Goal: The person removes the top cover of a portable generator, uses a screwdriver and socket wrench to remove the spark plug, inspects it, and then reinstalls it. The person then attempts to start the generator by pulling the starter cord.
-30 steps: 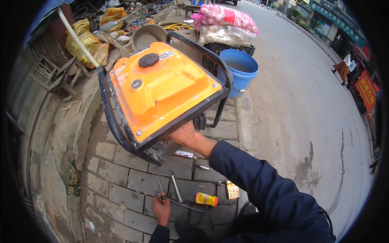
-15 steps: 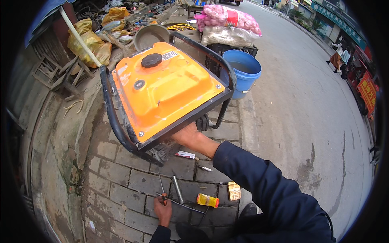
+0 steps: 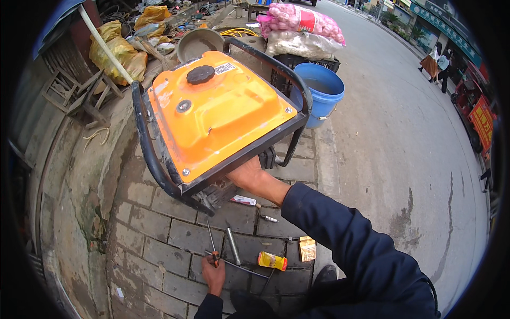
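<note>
My left hand (image 3: 212, 275) grips the orange-and-black screwdriver (image 3: 215, 258), its long shaft angled upward, beside a long metal rod (image 3: 245, 270) on the pavers. My right hand (image 3: 245, 173) reaches beneath the orange fuel tank (image 3: 228, 125) of a black-framed generator, its fingers hidden inside. A black cap (image 3: 200, 75) sits on top of the tank. Below the machine lie a small white-and-red package (image 3: 244, 200), a spark plug (image 3: 269, 218), a steel tube (image 3: 232, 246), a yellow-red packet (image 3: 272, 261) and a gold packet (image 3: 307, 249).
A blue bucket (image 3: 324, 101) and stacked garlic sacks (image 3: 297, 24) on a black crate (image 3: 284, 78) stand behind the generator. Yellow bags (image 3: 119, 56), broken wooden stools (image 3: 74, 101) and a grey basin (image 3: 188, 48) are at left. Two people (image 3: 438, 69) and a red vehicle (image 3: 475, 114) are across the road.
My hands keep nearly the same positions. The generator appears slightly higher and farther right in the view. The people across the road have moved farther up the street.
</note>
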### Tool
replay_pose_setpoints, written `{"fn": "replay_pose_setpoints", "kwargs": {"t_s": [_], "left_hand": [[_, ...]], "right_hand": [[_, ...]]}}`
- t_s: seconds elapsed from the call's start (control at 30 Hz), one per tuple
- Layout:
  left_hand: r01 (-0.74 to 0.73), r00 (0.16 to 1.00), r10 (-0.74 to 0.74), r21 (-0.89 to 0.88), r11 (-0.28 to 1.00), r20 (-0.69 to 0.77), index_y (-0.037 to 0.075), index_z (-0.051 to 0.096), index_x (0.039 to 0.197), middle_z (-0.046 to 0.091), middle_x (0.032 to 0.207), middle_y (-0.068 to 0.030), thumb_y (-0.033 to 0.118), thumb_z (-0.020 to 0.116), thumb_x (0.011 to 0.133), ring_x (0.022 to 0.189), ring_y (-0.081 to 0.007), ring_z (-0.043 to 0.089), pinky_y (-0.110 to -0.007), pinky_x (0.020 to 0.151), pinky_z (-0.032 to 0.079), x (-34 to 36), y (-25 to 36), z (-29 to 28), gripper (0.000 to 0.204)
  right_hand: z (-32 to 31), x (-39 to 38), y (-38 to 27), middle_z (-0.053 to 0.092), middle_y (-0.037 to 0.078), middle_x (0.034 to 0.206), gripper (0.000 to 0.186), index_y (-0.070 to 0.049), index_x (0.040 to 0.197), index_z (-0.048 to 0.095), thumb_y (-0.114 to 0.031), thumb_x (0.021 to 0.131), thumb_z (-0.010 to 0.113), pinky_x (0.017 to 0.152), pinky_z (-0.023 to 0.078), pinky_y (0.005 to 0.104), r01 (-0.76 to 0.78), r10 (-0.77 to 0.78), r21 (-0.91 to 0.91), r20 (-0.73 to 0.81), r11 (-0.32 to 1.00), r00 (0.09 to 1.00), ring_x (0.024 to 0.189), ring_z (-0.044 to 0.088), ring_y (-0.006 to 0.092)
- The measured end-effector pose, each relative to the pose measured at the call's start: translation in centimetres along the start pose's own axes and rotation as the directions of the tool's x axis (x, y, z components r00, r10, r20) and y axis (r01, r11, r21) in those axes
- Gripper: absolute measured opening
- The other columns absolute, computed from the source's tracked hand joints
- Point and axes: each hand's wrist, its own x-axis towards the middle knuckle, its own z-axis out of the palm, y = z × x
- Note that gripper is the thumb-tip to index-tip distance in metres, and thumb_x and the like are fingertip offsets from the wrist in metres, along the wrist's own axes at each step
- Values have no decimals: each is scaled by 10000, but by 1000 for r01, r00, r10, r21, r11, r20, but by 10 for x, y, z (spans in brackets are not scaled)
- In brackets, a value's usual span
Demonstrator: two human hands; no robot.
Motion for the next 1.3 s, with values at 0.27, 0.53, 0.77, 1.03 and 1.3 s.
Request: {"fn": "replay_pose_setpoints", "kwargs": {"t_s": [0.27,0.53,0.77,1.03,1.3], "left_hand": [[13,1000,-13,-35,999,-5,-28,589,1120,682,913,-118,133,778,827,803,-229,678,-377,762,546,2,-4,2,384],[36,999,-36,7,999,13,-24,584,1142,681,963,-141,151,792,830,864,-282,702,-411,804,552,2,-9,1,414],[99,994,-96,-69,993,52,-25,586,1130,682,963,-134,152,798,829,856,-257,699,-401,797,557,4,-11,2,409],[48,999,-47,-50,998,27,-35,588,1124,681,954,-133,145,798,826,841,-235,694,-378,771,564,3,-8,2,406],[29,999,-28,-31,999,18,-34,586,1123,684,957,-138,150,800,827,845,-246,700,-388,773,562,4,-12,4,409]], "right_hand": [[-1,3,-7,589,205,1400,435,-71,1347,618,-223,941,585,1142,367,514,-19,27,-111,76,994,997,1329,509,407],[-1,3,-6,631,181,1356,387,-66,1292,648,-235,949,587,1106,403,504,8,-17,-113,-78,994,997,1286,551,389],[1,4,-6,633,191,1337,402,-61,1292,644,-206,919,606,1101,406,511,9,-9,-95,9,995,1000,1273,554,396],[2,4,-3,615,184,1384,434,-70,1318,629,-271,935,591,1127,388,511,34,-49,-140,-106,990,993,1304,536,402],[0,1,-3,620,191,1359,429,-70,1302,644,-234,906,627,1129,383,523,-4,7,-113,19,994,1000,1308,531,406]]}}
